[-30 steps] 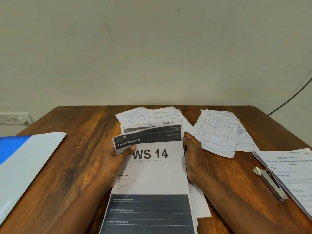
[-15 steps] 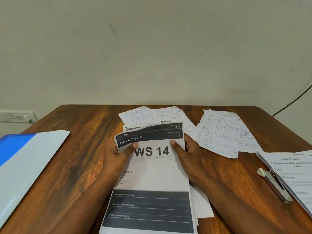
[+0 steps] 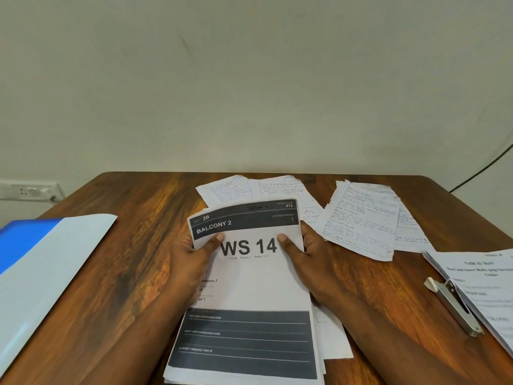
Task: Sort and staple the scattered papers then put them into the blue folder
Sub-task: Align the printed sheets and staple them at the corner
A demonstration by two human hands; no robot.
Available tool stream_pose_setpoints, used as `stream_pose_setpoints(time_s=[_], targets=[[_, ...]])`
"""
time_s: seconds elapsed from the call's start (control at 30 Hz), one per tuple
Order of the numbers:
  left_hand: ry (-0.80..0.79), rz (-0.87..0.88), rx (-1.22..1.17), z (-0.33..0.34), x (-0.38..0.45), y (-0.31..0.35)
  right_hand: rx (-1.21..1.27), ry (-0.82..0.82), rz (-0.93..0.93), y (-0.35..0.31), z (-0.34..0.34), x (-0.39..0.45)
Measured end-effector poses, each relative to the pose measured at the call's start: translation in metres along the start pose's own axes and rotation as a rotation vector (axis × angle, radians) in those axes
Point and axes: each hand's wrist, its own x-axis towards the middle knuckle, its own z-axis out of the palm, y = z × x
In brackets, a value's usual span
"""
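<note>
A stack of printed sheets (image 3: 251, 284), topped by a page reading "WS 14" and "BALCONY 2", lies at the table's front middle. My left hand (image 3: 191, 262) grips its left edge, thumb on the dark header. On the opposite edge my right hand (image 3: 308, 251) holds the stack, thumb beside the "14". Handwritten pages (image 3: 258, 190) peek out behind the stack, and another handwritten pile (image 3: 363, 218) lies to the right. The blue folder (image 3: 41, 268) rests open at the left. A metal stapler (image 3: 455, 307) lies at the right.
A printed task sheet (image 3: 488, 290) sits under the stapler at the right edge. The wooden table (image 3: 133, 245) meets a plain wall at the back. A wall socket (image 3: 27, 191) is at the far left and a dark cable (image 3: 483, 169) at the right.
My right thumb has come over onto the top page, beside the "14". The stack has shifted slightly toward me while both hands keep hold of its edges.
</note>
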Motion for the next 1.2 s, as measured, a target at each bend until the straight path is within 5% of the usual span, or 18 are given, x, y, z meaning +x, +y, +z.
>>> stream_pose_setpoints(time_s=[0.2,0.47,0.67,1.2], targets=[[-0.008,-0.085,0.002,-0.005,0.01,-0.001,0.038,0.024,0.03,0.001,-0.004,0.004],[-0.297,-0.332,-0.148,-0.008,0.002,0.009,0.213,0.006,0.132,0.0,-0.015,0.015],[-0.389,-0.368,-0.061,-0.01,-0.001,0.007,0.026,0.043,0.128,0.008,-0.012,0.015],[-0.206,-0.314,-0.014,-0.004,0.002,0.004,-0.073,-0.071,0.223,-0.005,-0.013,0.011]])
